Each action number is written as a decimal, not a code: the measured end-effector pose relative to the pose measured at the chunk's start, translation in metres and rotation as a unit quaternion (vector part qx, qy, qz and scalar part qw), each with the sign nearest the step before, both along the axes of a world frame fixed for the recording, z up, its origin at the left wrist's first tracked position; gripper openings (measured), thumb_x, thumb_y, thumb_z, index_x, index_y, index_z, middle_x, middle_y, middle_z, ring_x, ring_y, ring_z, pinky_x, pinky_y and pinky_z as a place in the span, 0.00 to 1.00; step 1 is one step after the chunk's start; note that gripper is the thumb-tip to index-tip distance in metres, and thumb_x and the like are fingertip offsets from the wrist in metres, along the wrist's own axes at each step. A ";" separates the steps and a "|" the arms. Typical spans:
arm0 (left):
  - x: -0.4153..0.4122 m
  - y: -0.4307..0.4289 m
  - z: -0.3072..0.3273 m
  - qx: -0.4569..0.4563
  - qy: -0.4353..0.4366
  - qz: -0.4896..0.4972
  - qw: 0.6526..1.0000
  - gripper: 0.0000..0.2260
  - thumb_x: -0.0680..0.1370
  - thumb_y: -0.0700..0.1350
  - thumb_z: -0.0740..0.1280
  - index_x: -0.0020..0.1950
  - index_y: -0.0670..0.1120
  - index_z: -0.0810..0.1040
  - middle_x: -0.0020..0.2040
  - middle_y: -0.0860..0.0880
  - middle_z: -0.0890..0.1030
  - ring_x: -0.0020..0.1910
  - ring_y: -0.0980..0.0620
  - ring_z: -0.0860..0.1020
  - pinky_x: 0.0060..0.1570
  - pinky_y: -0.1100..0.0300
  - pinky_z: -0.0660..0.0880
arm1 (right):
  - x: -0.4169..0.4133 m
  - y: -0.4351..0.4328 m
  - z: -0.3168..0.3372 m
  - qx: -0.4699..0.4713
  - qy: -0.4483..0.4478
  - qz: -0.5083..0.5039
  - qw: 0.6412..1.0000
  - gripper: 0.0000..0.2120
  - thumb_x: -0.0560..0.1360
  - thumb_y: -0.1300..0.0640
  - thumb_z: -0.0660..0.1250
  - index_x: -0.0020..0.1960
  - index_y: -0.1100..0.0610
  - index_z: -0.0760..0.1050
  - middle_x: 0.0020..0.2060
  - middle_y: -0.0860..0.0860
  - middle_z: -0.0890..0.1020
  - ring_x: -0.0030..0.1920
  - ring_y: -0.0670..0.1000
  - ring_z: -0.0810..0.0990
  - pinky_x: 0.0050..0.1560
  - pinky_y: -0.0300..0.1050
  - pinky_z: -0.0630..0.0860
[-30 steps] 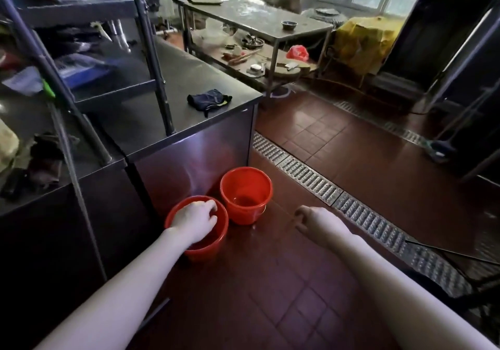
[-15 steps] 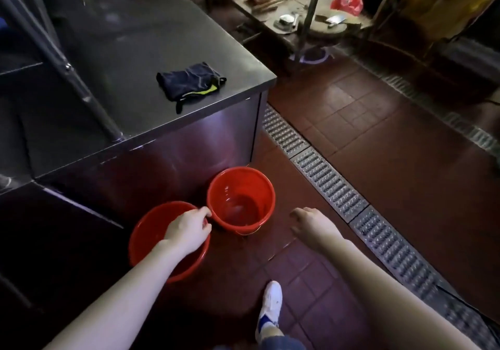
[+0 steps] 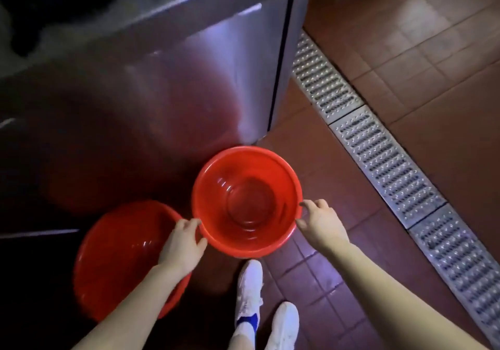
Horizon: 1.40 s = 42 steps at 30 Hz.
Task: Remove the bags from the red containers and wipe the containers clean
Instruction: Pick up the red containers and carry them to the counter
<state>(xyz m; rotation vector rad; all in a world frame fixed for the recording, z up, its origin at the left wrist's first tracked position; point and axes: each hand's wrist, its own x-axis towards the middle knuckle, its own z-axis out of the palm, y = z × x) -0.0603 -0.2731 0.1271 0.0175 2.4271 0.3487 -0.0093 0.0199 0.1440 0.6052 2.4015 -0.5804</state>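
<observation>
Both hands have closed on the red container (image 3: 247, 200) at frame centre, on the floor (image 3: 305, 276): left hand (image 3: 182, 244), off the second red container (image 3: 119, 255) at lower left, and right hand (image 3: 320, 223) each pinch its rim with curled fingers (image 3: 313, 204); lift judged next, no bag discernible.
</observation>
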 end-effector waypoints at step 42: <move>-0.167 0.312 0.335 0.267 0.086 -0.119 0.952 0.18 0.73 0.49 0.74 0.58 0.63 0.74 0.50 0.54 0.72 0.46 0.60 0.74 0.45 0.70 0.70 | -0.034 0.345 0.384 0.103 0.245 -0.213 0.940 0.26 0.68 0.68 0.70 0.64 0.53 0.76 0.47 0.52 0.76 0.48 0.56 0.77 0.52 0.46 0.71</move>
